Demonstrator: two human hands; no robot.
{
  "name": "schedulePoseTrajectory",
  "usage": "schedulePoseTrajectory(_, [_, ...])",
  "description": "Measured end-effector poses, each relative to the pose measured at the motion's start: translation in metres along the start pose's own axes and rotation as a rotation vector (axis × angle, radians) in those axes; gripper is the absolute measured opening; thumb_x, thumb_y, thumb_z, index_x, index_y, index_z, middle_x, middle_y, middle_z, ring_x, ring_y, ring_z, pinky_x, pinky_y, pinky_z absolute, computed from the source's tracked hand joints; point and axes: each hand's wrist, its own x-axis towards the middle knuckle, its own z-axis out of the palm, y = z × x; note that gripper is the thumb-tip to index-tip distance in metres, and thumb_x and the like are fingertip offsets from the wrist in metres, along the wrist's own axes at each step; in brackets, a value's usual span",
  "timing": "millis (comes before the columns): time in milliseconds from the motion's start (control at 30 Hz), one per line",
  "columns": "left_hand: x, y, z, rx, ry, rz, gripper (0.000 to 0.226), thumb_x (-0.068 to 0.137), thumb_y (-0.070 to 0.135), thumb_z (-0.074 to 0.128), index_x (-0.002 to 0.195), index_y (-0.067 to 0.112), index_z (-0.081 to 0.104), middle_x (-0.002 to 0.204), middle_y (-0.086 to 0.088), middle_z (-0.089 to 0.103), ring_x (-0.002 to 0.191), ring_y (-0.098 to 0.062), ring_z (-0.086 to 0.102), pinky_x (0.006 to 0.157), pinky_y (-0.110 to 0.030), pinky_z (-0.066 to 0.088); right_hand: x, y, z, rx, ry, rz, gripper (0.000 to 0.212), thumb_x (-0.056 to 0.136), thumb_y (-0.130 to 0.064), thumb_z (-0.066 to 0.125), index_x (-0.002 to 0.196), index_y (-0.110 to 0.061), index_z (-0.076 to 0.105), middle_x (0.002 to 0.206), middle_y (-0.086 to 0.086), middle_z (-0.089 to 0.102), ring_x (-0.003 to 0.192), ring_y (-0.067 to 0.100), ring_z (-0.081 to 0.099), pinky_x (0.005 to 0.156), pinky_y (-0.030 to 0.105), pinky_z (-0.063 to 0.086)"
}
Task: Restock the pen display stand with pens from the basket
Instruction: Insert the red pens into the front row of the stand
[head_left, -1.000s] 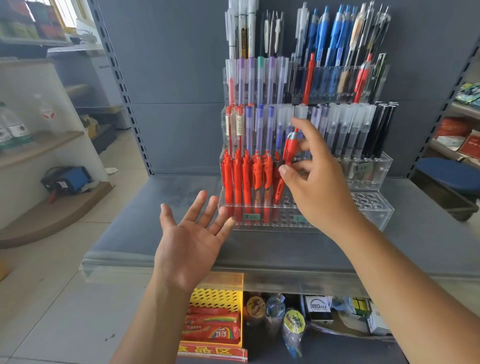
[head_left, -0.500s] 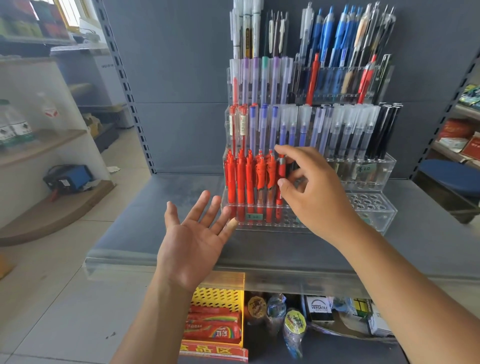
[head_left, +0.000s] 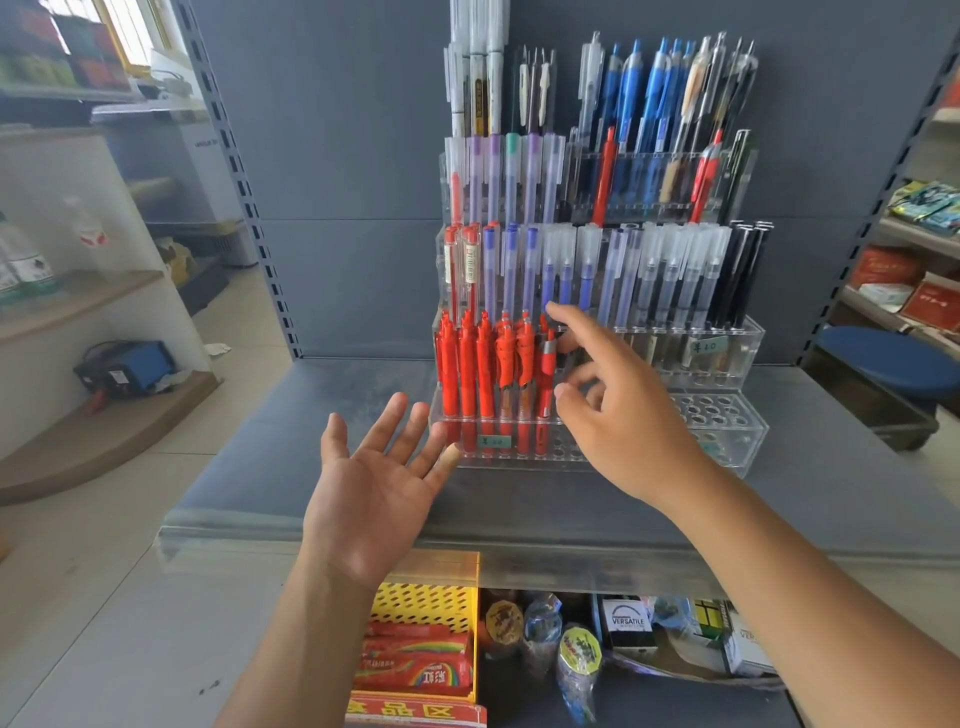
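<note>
A clear tiered pen display stand (head_left: 727, 431) sits on the grey shelf (head_left: 322, 415). Several red pens (head_left: 483, 364) fill the left of its bottom tier; the rightmost red pen (head_left: 546, 374) stands in its hole. My right hand (head_left: 623, 410) hovers just right of that pen with fingers spread and holds nothing. My left hand (head_left: 374, 488) is held palm up, fingers straight, in front of the stand's left corner, holding nothing. Upper tiers carry blue, purple, clear-capped and black pens. No pen basket shows.
Empty holes (head_left: 717, 410) fill the right part of the bottom tier. Below the shelf edge are a yellow basket (head_left: 426, 603) with candy packs, bottles and small boxes. Other shelves stand at the left and right; a blue stool (head_left: 883, 358) is at the right.
My right hand lowered the red pen into a hole at the right end of the red row, then let go and opened its fingers. My left hand stayed in place.
</note>
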Motion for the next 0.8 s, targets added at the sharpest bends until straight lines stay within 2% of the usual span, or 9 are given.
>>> schedulePoseTrajectory(100, [-0.001, 0.0, 0.0, 0.008, -0.007, 0.007, 0.059, 0.103, 0.058, 0.036, 0.13, 0.015, 0.064, 0.113, -0.008, 0.076, 0.097, -0.028, 0.075, 0.091, -0.048, 0.051, -0.003, 0.0, -0.004, -0.079, 0.022, 0.015, 0.059, 0.098, -0.01, 0.055, 0.147, -0.038, 0.04, 0.124, -0.019, 0.052, 0.093, 0.004, 0.055, 0.078, 0.012, 0.043])
schedulePoseTrajectory(167, [-0.002, 0.0, 0.001, 0.015, -0.006, 0.01, 0.057, 0.103, 0.057, 0.038, 0.13, 0.015, 0.064, 0.11, -0.006, 0.076, 0.096, -0.027, 0.076, 0.089, -0.047, 0.051, -0.005, -0.001, -0.007, -0.152, 0.011, 0.037, 0.047, 0.099, -0.013, 0.053, 0.144, -0.028, 0.048, 0.13, -0.014, 0.052, 0.101, 0.001, 0.052, 0.088, 0.01, 0.039])
schedulePoseTrajectory(233, [-0.005, 0.0, 0.002, 0.023, -0.01, 0.008, 0.055, 0.103, 0.055, 0.04, 0.131, 0.015, 0.064, 0.114, -0.006, 0.075, 0.103, -0.027, 0.073, 0.09, -0.047, 0.051, -0.01, -0.003, -0.01, -0.218, -0.024, 0.072, 0.039, 0.101, -0.016, 0.052, 0.139, -0.022, 0.053, 0.133, -0.011, 0.051, 0.103, 0.001, 0.05, 0.093, 0.017, 0.038])
schedulePoseTrajectory(367, [-0.012, 0.003, 0.008, 0.059, -0.032, -0.004, 0.053, 0.102, 0.054, 0.042, 0.134, 0.016, 0.061, 0.133, -0.008, 0.065, 0.121, -0.031, 0.063, 0.094, -0.047, 0.051, -0.026, -0.011, -0.022, -0.263, -0.04, 0.12, 0.037, 0.102, -0.019, 0.05, 0.139, -0.024, 0.054, 0.138, -0.013, 0.051, 0.112, 0.001, 0.051, 0.099, 0.019, 0.038])
schedulePoseTrajectory(500, [-0.019, 0.008, 0.015, 0.054, -0.049, 0.006, 0.048, 0.103, 0.049, 0.044, 0.133, 0.015, 0.06, 0.134, -0.011, 0.063, 0.123, -0.033, 0.06, 0.092, -0.047, 0.05, -0.047, -0.018, -0.037, -0.285, 0.007, 0.141, 0.036, 0.102, -0.018, 0.05, 0.137, -0.024, 0.055, 0.136, -0.015, 0.051, 0.123, 0.001, 0.046, 0.099, 0.011, 0.028])
schedulePoseTrajectory(567, [-0.027, 0.01, 0.018, 0.061, -0.064, 0.015, 0.045, 0.103, 0.047, 0.044, 0.13, 0.014, 0.061, 0.131, -0.011, 0.064, 0.121, -0.033, 0.06, 0.092, -0.047, 0.05, -0.058, -0.019, -0.041, -0.279, 0.025, 0.149, 0.033, 0.102, -0.018, 0.05, 0.134, -0.025, 0.057, 0.132, -0.018, 0.052, 0.122, -0.001, 0.046, 0.097, 0.007, 0.028])
schedulePoseTrajectory(667, [-0.042, 0.01, 0.02, 0.14, -0.09, 0.037, 0.041, 0.104, 0.044, 0.045, 0.124, 0.014, 0.063, 0.118, -0.006, 0.067, 0.112, -0.029, 0.064, 0.093, -0.046, 0.051, -0.077, -0.023, -0.043, -0.282, 0.034, 0.145, 0.031, 0.102, -0.02, 0.05, 0.131, -0.025, 0.06, 0.129, -0.018, 0.053, 0.118, 0.001, 0.049, 0.1, 0.016, 0.037])
schedulePoseTrajectory(800, [-0.063, 0.006, 0.019, 0.345, -0.131, 0.07, 0.025, 0.103, 0.037, 0.047, 0.102, 0.019, 0.064, 0.091, 0.0, 0.065, 0.081, -0.021, 0.064, 0.081, -0.039, 0.05, -0.102, -0.029, -0.038, -0.297, 0.004, 0.172, 0.029, 0.101, -0.018, 0.049, 0.126, -0.023, 0.063, 0.124, -0.016, 0.057, 0.105, 0.001, 0.049, 0.093, 0.019, 0.039])
